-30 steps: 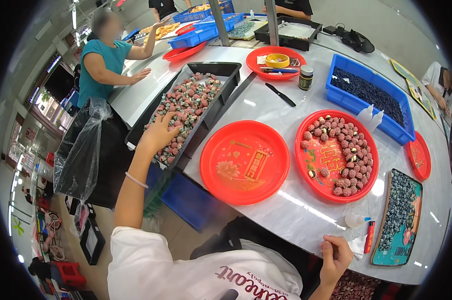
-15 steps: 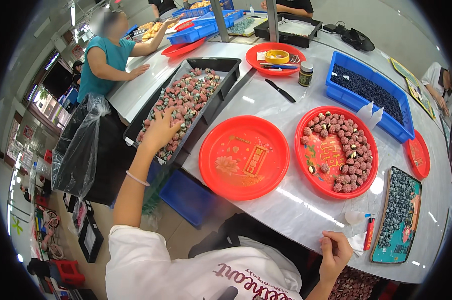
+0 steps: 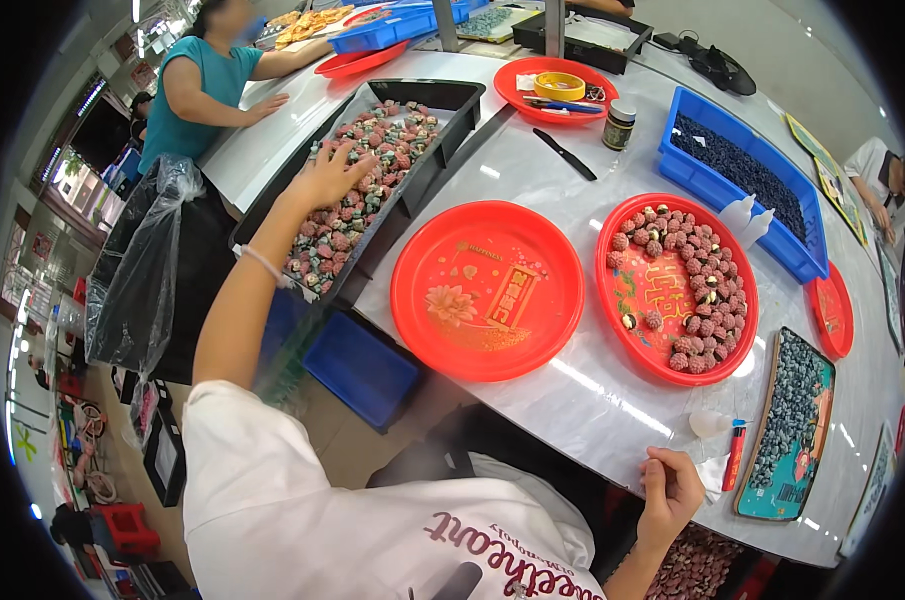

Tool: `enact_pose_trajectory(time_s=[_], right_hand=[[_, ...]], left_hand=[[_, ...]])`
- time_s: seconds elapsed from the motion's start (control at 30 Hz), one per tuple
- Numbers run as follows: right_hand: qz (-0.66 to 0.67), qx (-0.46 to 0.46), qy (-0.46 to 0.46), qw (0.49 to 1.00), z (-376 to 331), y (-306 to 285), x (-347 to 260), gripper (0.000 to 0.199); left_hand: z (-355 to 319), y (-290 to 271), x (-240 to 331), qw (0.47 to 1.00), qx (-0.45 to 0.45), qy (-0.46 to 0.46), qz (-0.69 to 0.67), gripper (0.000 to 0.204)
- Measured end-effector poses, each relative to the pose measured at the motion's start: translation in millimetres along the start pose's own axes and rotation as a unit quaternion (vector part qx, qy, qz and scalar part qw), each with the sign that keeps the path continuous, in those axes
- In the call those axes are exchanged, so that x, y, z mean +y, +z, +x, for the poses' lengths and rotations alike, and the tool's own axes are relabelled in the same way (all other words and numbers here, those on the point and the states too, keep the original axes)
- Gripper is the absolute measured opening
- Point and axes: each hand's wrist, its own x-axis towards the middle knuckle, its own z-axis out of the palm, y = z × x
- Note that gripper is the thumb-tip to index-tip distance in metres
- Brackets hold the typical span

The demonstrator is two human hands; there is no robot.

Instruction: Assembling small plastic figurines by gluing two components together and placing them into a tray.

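Note:
My left hand (image 3: 332, 180) lies with fingers spread on small pink and grey-green berry-shaped pieces (image 3: 344, 240) that fill a long black tray (image 3: 409, 207). It grips none of them that I can see. Close to the table's front edge, my right hand (image 3: 670, 493) is loosely curled, with nothing visible in it. Beside it are a red tube (image 3: 734, 458), a white tissue and a small clear squeeze bottle (image 3: 708, 425). A red plate (image 3: 487, 290) with printed patterns stands right of the black tray. Pink bumpy pieces, some with cream parts, sit in a second red plate (image 3: 622, 340).
Farther back are a blue bin (image 3: 807, 262) of dark pieces, a black knife (image 3: 565, 154), a jar (image 3: 618, 124) and a red plate of tools (image 3: 517, 100). A patterned tray (image 3: 767, 500) of grey-blue pieces lies right. A person in teal (image 3: 197, 90) works across the left table.
My left hand has moved farther back over the pieces, fingers still spread. The whole view has shifted slightly. My right hand stays curled at the table edge.

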Motion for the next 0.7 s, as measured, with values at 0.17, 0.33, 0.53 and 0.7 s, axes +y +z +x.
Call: enact_pose_trajectory(time_s=[0.17, 0.33, 0.53, 0.7], right_hand=[[0.013, 0.025, 0.023, 0.999, 1.0, 4.5, -5.7, 0.01], [-0.023, 0.03, 0.034, 0.999, 2.1, 7.1, -2.3, 0.007], [-0.062, 0.038, 0.027, 0.997, 3.0, 10.7, -0.5, 0.008], [-0.058, 0.037, 0.032, 0.997, 4.0, 10.1, -1.7, 0.008]], left_hand=[[47.2, 49.6, -17.6, 0.965, 0.008, -0.183, -0.185, 0.067], [67.9, 12.3, 24.9, 0.929, 0.046, -0.24, -0.278, 0.065], [67.8, -3.2, 42.7, 0.943, 0.037, -0.162, -0.288, 0.059], [38.6, -26.9, 38.1, 0.955, -0.004, -0.034, -0.295, 0.046]])
